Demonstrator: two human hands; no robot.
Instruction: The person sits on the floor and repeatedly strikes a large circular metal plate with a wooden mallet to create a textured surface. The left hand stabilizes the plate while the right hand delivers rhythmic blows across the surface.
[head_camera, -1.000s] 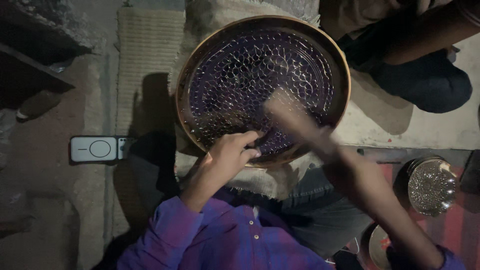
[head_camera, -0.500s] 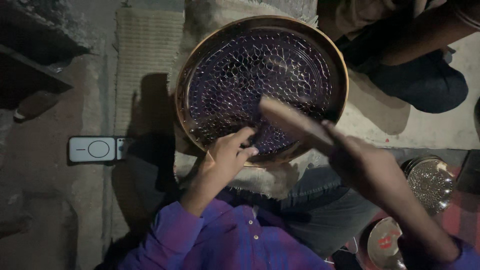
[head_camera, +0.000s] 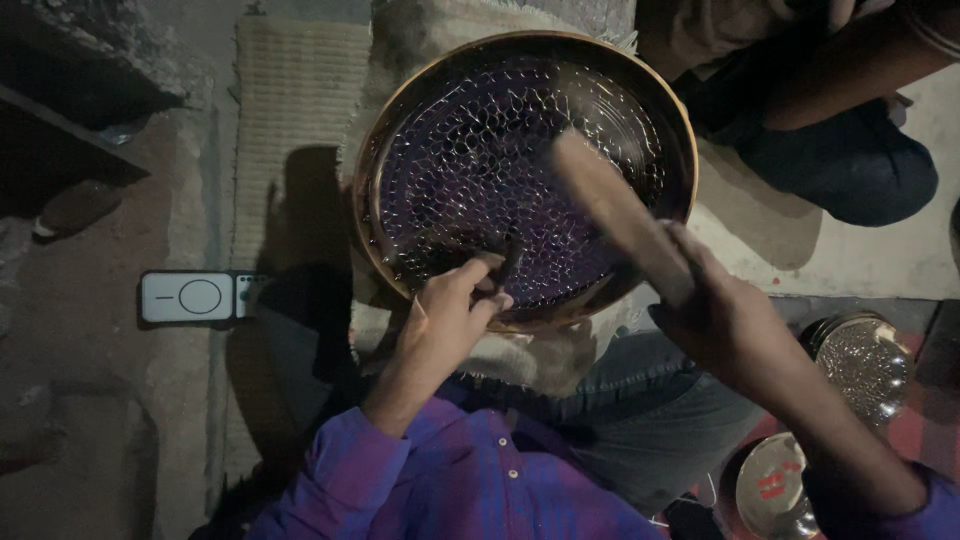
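**Two hands at one hammered tray**

One large round metal tray (head_camera: 470, 160) with a brass-coloured rim lies on a pale frayed cloth (head_camera: 520, 350) across the person's lap; its inner face is covered in small beaten dimples with a purple sheen, and nothing loose lies in it. At the tray's near edge the left hand (head_camera: 450, 315) pinches a slim dark punch (head_camera: 508, 268) between thumb and fingers, tip down on the metal. Over the tray's right half the right hand (head_camera: 725, 320) is clenched round a wooden mallet (head_camera: 620, 215) — blurred, its head above the dimpled face. Right of the tray, lower down, stand a small patterned metal bowl (head_camera: 865, 365) and a flat round dish (head_camera: 775, 490); what they hold cannot be told. Left of the tray a small white device (head_camera: 190, 297) lies on the floor beside a woven mat (head_camera: 295, 120). Beyond the tray's far right edge another person's arm (head_camera: 850, 65) shows.
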